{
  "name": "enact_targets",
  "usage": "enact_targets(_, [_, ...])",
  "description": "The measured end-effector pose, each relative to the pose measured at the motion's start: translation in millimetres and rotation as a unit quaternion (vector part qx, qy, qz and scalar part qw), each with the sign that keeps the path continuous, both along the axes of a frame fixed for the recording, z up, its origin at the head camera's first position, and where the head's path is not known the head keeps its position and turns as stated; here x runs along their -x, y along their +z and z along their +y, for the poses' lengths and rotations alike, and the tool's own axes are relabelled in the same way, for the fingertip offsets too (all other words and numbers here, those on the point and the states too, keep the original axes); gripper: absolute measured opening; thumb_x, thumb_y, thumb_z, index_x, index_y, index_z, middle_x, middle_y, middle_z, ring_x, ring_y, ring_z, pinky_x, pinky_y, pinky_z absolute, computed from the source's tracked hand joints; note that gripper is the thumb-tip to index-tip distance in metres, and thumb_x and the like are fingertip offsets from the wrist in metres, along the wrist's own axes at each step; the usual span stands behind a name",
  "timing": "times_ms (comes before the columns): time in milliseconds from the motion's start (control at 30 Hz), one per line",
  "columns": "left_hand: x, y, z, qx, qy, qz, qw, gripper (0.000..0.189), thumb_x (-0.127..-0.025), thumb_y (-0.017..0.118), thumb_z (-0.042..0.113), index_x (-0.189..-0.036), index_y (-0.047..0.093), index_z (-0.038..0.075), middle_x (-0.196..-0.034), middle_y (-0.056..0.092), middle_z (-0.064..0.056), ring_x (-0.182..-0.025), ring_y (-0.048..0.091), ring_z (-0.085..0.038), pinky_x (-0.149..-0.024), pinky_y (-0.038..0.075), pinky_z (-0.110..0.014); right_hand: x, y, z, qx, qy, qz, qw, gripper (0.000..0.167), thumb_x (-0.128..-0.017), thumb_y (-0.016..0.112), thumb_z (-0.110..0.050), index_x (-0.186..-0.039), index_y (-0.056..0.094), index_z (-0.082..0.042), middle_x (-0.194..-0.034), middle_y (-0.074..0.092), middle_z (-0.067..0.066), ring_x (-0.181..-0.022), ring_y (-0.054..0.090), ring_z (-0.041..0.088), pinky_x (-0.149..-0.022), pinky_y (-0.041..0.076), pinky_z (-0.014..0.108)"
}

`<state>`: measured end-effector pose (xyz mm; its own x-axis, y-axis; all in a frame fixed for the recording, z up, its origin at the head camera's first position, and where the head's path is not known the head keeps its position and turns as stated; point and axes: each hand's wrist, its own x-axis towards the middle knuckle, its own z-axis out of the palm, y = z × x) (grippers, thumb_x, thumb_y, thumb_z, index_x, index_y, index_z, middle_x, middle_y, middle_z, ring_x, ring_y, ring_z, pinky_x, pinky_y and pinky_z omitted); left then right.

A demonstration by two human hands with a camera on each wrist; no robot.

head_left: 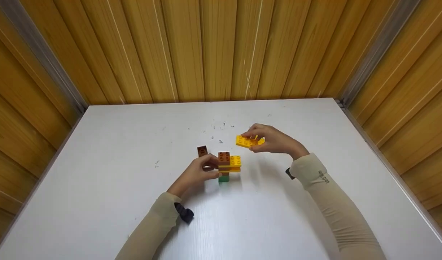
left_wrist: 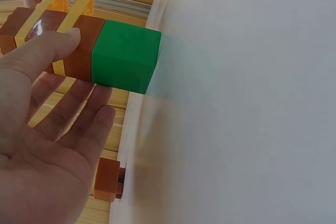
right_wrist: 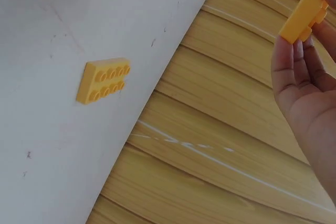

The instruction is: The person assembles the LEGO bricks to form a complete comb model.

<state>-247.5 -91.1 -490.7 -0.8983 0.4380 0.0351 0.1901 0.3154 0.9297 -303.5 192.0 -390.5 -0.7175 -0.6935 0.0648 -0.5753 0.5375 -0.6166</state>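
My left hand (head_left: 198, 169) holds a small brick tower (head_left: 224, 159) between thumb and fingers. Its green base block (left_wrist: 126, 53) is at the bottom, with brown bricks and thin yellow bricks layered above. The yellow layers (head_left: 235, 160) jut out to the right from under the brown top. Further back and to the right, my right hand (head_left: 273, 140) pinches a yellow brick (right_wrist: 303, 18) by thumb and fingertips, raised in the right wrist view. A second yellow brick (right_wrist: 105, 81), studs showing, lies on the table in that view.
Just behind my left hand stands a loose brown brick (head_left: 202, 150), partly covered by the hand. The white table (head_left: 116, 144) bears small dark marks. Wood-patterned walls (head_left: 217, 50) rise at its back and both sides.
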Motion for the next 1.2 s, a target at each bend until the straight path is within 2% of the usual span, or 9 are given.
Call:
enact_targets(167, [-0.5,-1.3,0.0,-0.005,0.000,0.004,1.0000,0.034,-0.083,0.074,0.015,-0.114,0.060,0.009,-0.116,0.063,-0.008,-0.110,0.061,-0.022,-0.102,0.047,-0.036,-7.6,4.2,-11,0.013,0.040,0.002,0.9991,0.045,-0.084,0.070,-0.007,-0.128,0.062,-0.008,-0.114,0.060,0.009,-0.103,0.058,0.024,-0.092,0.051,0.043])
enact_targets(567, [-1.2,-1.7,-0.2,-0.010,-0.003,-0.004,0.9999,0.034,-0.085,0.072,0.010,-0.116,0.059,0.007,-0.118,0.063,-0.013,-0.115,0.059,-0.028,-0.105,0.043,-0.044,-16.9,9.9,-29,0.001,0.098,0.021,0.9950,0.040,-0.087,0.067,-0.010,-0.126,0.063,-0.009,-0.112,0.060,0.006,-0.102,0.058,0.021,-0.090,0.053,0.041])
enact_targets(633, [-2.3,1.7,-0.1,-0.006,-0.006,-0.005,0.9999,0.034,-0.085,0.071,0.009,-0.117,0.059,0.005,-0.118,0.062,-0.014,-0.115,0.059,-0.030,-0.106,0.043,-0.045,-17.7,9.9,-32,-0.004,0.105,0.021,0.9942,0.040,-0.087,0.066,-0.010,-0.127,0.063,-0.009,-0.113,0.060,0.007,-0.102,0.057,0.020,-0.090,0.053,0.041])
enact_targets(833, [-16.4,26.8,-0.1,-0.015,-0.018,-0.003,0.9997,0.030,-0.086,0.070,0.007,-0.114,0.059,0.002,-0.115,0.062,-0.015,-0.113,0.059,-0.031,-0.105,0.043,-0.048,-21.2,11.4,-39,-0.029,0.109,0.008,0.9936,0.043,-0.089,0.067,-0.014,-0.131,0.060,-0.012,-0.116,0.059,0.005,-0.105,0.057,0.020,-0.090,0.052,0.037])
enact_targets(1000, [-16.4,24.0,0.8,-0.022,-0.013,-0.008,0.9997,0.030,-0.087,0.070,0.010,-0.114,0.059,0.005,-0.115,0.062,-0.013,-0.113,0.059,-0.029,-0.106,0.042,-0.046,-24.7,13.5,-41,-0.044,0.112,0.007,0.9927,0.043,-0.090,0.068,-0.018,-0.132,0.059,-0.012,-0.117,0.058,0.006,-0.112,0.057,0.023,-0.089,0.051,0.038])
enact_targets(1200, [-20.7,33.9,1.3,-0.017,-0.013,-0.010,0.9997,0.031,-0.086,0.069,0.007,-0.115,0.059,0.002,-0.115,0.062,-0.015,-0.113,0.059,-0.031,-0.106,0.042,-0.047,-27.4,16.9,-42,-0.061,0.109,0.011,0.9921,0.042,-0.089,0.067,-0.016,-0.131,0.060,-0.013,-0.116,0.058,0.005,-0.112,0.057,0.023,-0.089,0.051,0.038])
